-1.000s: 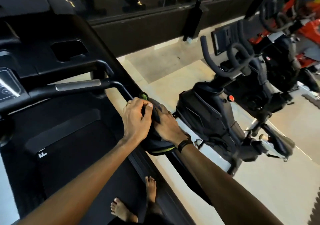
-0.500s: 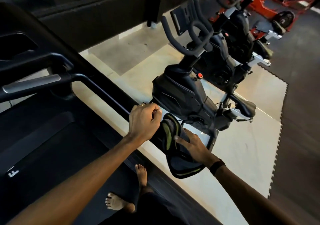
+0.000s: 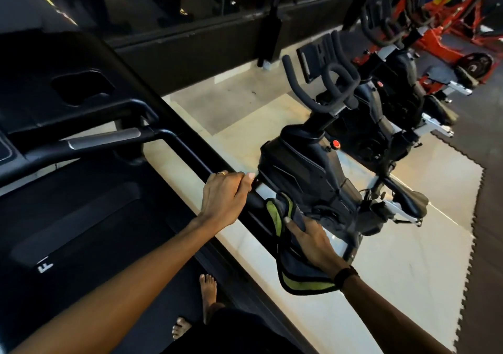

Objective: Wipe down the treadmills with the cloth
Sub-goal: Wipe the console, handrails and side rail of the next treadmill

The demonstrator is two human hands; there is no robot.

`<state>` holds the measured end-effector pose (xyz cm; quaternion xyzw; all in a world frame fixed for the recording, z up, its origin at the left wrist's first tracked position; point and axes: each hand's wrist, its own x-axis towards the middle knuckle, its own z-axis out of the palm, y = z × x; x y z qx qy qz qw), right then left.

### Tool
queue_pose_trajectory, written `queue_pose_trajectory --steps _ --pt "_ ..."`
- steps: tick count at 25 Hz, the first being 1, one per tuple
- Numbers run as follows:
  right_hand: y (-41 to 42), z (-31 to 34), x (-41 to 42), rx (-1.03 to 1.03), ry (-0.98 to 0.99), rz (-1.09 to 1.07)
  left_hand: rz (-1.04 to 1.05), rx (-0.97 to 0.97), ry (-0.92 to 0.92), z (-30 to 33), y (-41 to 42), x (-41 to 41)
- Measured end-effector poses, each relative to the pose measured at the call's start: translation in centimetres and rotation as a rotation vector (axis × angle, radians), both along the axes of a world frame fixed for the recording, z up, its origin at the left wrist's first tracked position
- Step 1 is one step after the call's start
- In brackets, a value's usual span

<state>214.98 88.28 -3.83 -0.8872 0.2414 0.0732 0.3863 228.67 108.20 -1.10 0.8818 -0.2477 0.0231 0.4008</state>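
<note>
I stand barefoot on the black treadmill [image 3: 81, 231], facing its right side. My left hand [image 3: 224, 197] grips the treadmill's black right handrail [image 3: 187, 152], fingers curled over the bar. Just below it along the rail, my right hand [image 3: 313, 242] presses a dark cloth with a yellow-green edge [image 3: 295, 277] against the outer side of the rail's end. The cloth drapes down under my palm and hangs below my wrist. My fingers lie fairly straight on it, thumb toward the rail.
A black exercise bike [image 3: 313, 168] stands close on the right, on a pale floor [image 3: 408, 258]. More bikes and red gym equipment [image 3: 435, 40] lie beyond. A dark puzzle mat [image 3: 490, 217] borders the far right. The treadmill console [image 3: 68, 89] sits at upper left.
My right hand with the cloth slid from under my left hand down the rail and out to its outer side. My left hand kept its grip on the bar.
</note>
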Motion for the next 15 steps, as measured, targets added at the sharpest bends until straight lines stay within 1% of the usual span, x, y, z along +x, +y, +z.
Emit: queue_pose_trajectory --steps 6,15 --pt "4.4 0.5 8.1 -0.012 -0.070 0.107 0.183 0.035 -0.030 0.9 6.0 2.4" --pt "10.6 0.2 22.6 -0.005 -0.166 0.257 0.497 0.179 -0.012 1.2 13.4 7.1"
